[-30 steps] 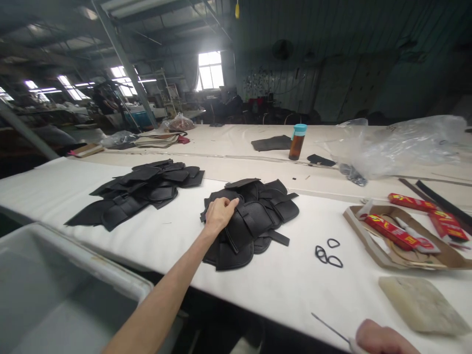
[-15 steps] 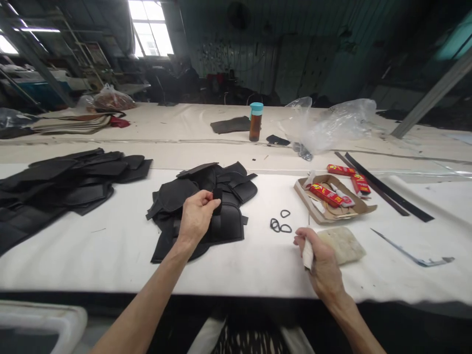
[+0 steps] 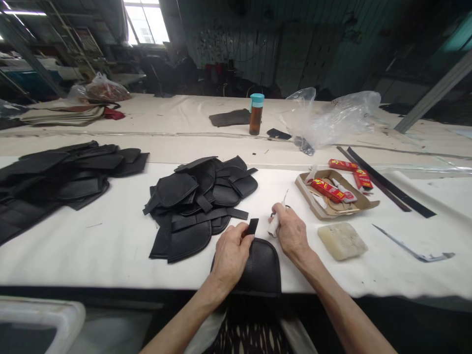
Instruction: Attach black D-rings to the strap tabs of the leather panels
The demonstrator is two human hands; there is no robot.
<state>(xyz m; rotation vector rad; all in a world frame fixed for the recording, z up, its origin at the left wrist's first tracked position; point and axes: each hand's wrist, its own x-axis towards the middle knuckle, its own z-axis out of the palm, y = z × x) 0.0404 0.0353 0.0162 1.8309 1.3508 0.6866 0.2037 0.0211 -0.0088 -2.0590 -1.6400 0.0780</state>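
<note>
- Left hand (image 3: 229,256), 1: thumb and fingers pinch the raised end of a black strap (image 3: 252,226) on your near panel.
- Black leather-look panel (image 3: 262,268), 1: flat at the table's near edge, in front of you, partly under your left hand; rounded corners, piped rim.
- Handling, judged by eye: light, soft in the middle, a little firmer along the piping; the smooth face may slide on the cloth. Best hold: strap end between finger and thumb, with the palm weighting the panel.
- Right hand (image 3: 292,230), 1: your fingers curl round a white-handled awl (image 3: 273,227), its thin shaft pointing up and away; just right of the panel, apart from it.
- Dark ring edges: show by your right fingers; whether held or lying there, you cannot tell.
- Piles of similar black pieces, 2: the nearer (image 3: 190,238) left of your panel, the other (image 3: 73,179) farther left.
- Cardboard tray (image 3: 324,215), 1: beyond your right hand, holding a red box (image 3: 328,190).
- Yellowish block (image 3: 342,241), 1: right of your right hand, near the tray.
</note>
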